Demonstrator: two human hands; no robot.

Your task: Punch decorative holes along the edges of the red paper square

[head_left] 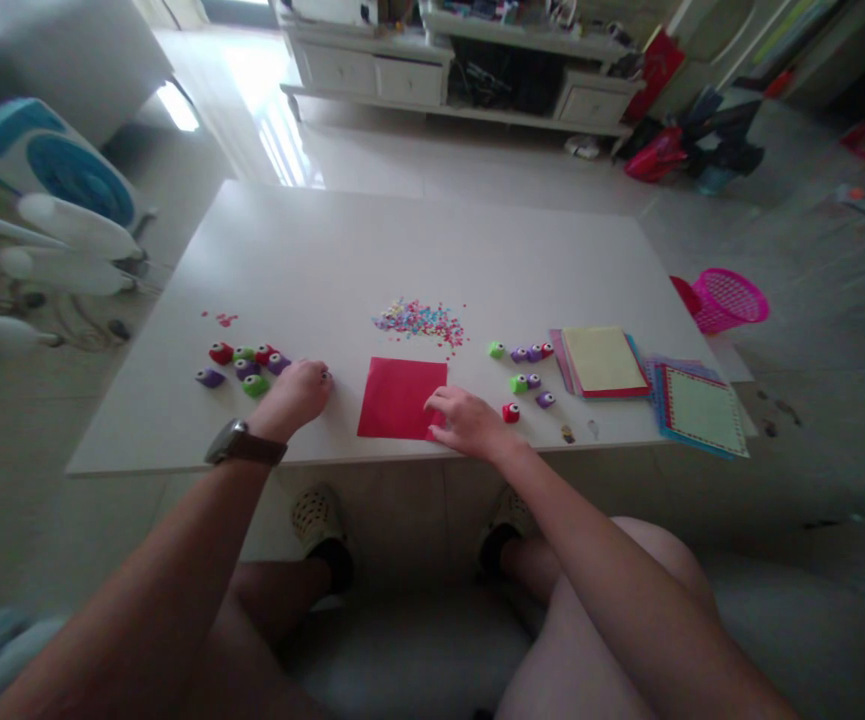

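Red paper (391, 398) sticks out left from under my R hand (466, 422), the nearer 1; can't tell if fingers pinch it. L hand (298, 396) holds 1 sm. eyed thing (325, 376).

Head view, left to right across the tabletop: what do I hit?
Group of small red, green and purple eyed pieces → left hand → red square paper sheet → right hand → second eyed group, same colours → cream-topped paper stack → pale-green-topped paper stack

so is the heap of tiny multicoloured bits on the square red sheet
No, the heap of tiny multicoloured bits lies on the white table beyond the square red sheet.
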